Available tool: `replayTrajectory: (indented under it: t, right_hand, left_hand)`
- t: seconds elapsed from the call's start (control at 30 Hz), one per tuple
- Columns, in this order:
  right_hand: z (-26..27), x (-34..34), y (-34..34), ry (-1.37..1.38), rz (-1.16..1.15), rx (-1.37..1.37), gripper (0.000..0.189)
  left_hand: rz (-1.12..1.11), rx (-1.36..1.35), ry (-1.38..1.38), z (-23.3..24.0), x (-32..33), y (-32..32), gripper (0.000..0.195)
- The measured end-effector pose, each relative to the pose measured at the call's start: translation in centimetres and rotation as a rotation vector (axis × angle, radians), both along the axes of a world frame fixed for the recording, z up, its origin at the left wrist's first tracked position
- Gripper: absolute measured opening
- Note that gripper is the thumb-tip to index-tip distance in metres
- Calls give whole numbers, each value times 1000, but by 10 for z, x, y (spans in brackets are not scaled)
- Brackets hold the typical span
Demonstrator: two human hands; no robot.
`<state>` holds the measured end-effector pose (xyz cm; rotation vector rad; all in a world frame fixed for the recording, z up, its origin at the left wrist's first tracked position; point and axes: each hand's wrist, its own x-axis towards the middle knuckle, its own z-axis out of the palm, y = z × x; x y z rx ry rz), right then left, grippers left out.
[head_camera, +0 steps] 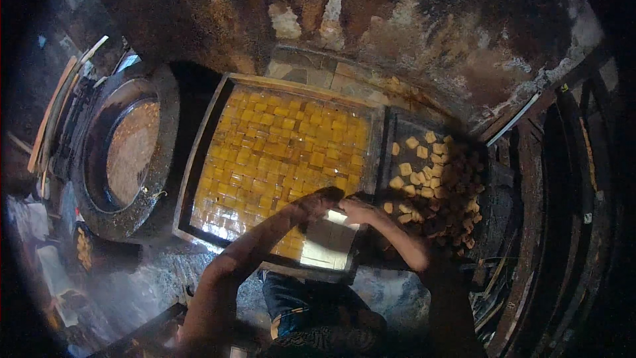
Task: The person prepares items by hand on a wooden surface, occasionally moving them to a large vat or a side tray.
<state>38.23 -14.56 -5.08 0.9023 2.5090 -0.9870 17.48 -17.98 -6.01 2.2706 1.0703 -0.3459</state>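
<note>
A wood-framed tray (206, 124) with a woven yellow bottom, shiny as if wet, lies before me. My left hand (325, 201) and my right hand (355, 209) are close together over its lower right part. Their fingers are in shadow, so whether they hold anything cannot be told. Just below my hands a pale, smooth rectangular sheet or panel (328, 238) shows, partly shaded. To the right, a dark tray (405, 129) bears many small pale yellow square pieces (422, 151), with darker ones heaped towards its right side.
On the left stands a large round pan (131, 154) of liquid, set in a thick dark rim. Wooden sticks (54, 109) lean beyond it. A stained wall (338, 20) rises behind the trays. Long dark beams (521, 199) run along the right.
</note>
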Motion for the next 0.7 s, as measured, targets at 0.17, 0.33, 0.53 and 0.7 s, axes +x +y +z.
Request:
replayTrajectory:
  t: [0.17,0.33,0.53,0.7]
  right_hand:
    - [10,-36,0,-145,196,-122,47]
    - [-11,-13,-30,-27,14,-64,52]
    - [15,-9,-5,149,120,-64,49]
    - [24,-18,3,-67,152,-398,48]
  left_hand:
    - [931,-1289,-1069,-74,-34,-14,46]
    - [192,308,-819,-64,-12,-17,56]
    - [125,-28,-658,0,-15,-14,38]
    - [58,-209,-472,-16,-20,-18,72]
